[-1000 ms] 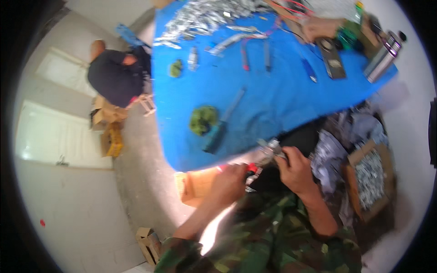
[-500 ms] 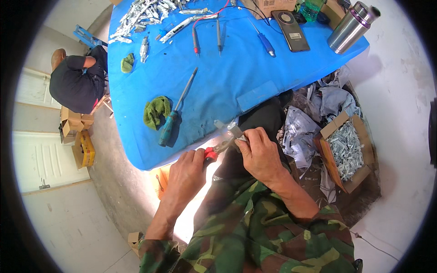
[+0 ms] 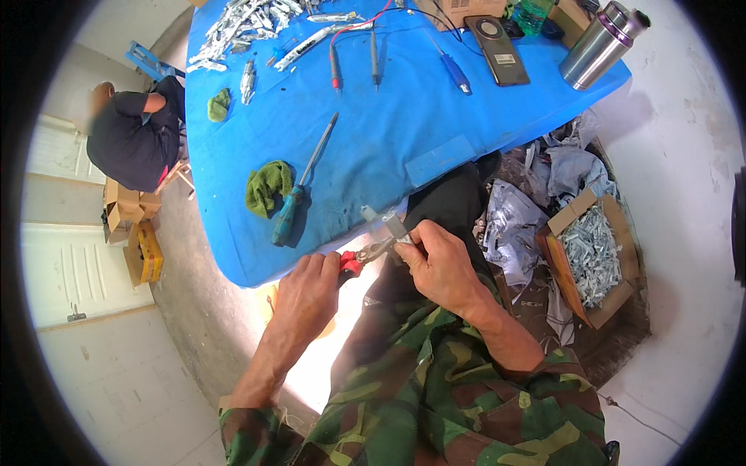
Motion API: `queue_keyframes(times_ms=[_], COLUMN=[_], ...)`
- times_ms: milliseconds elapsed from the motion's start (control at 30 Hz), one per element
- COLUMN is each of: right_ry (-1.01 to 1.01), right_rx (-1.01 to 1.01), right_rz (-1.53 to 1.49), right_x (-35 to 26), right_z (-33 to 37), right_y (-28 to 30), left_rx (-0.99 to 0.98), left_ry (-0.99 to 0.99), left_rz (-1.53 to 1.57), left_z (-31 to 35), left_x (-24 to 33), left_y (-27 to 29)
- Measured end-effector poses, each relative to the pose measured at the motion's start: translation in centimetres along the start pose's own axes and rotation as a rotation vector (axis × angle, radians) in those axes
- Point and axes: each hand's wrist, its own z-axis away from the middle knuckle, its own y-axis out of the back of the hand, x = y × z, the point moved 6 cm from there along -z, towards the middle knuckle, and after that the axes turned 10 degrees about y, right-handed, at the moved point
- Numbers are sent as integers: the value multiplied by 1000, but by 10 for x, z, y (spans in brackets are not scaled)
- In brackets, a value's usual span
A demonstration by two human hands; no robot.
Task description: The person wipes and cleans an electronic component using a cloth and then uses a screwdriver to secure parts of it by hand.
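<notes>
My left hand (image 3: 308,289) is closed around the red handles of a pair of pliers (image 3: 352,265), whose metal jaws point right. In my right hand (image 3: 439,260) I grip a small grey-and-white block-shaped part (image 3: 396,227) between thumb and fingers. The jaws meet or lie close beside this part; whether they grip it I cannot tell. Both hands are above my lap, just off the table's near edge. On the blue-covered table (image 3: 365,155) a teal-handled screwdriver (image 3: 289,216) lies beside a crumpled green cloth (image 3: 268,189).
At the table's back are a pile of silvery strips (image 3: 241,31), two test probes (image 3: 336,74), a blue screwdriver (image 3: 454,74), a phone (image 3: 497,54) and a steel flask (image 3: 598,50). A carton of metal scraps (image 3: 587,260) stands right. A person (image 3: 136,136) sits far left.
My left hand and the pliers have shifted slightly left. The right hand has moved a little left too, still holding the small part.
</notes>
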Motion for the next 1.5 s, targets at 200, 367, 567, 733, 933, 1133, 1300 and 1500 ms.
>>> queue_keyframes(times_ms=[200, 367, 567, 733, 933, 1133, 1300, 1500], right_ry=[-4, 5, -58, -170, -164, -140, -36, 8], right_rx=[35, 52, 66, 52, 124, 194, 258, 262], right_rz=[-89, -41, -111, -231, -188, -127, -22, 53], right_x=[2, 3, 15, 15, 21, 21, 13, 16], right_z=[-5, -8, 3, 3, 6, 4, 2, 3], right_y=[0, 5, -5, -9, -6, 5, 10, 9], left_rx=[-45, -98, -138, -173, -133, -199, -179, -271], left_ry=[62, 119, 152, 215, 205, 323, 329, 440], left_rz=[46, 206, 283, 342, 375, 450, 510, 515], left_z=[-1, -4, 2, 7, 10, 11, 6, 10], left_x=[-1, 5, 7, 6, 4, 6, 9, -3], left_y=[7, 5, 0, -4, -11, -11, -12, -12])
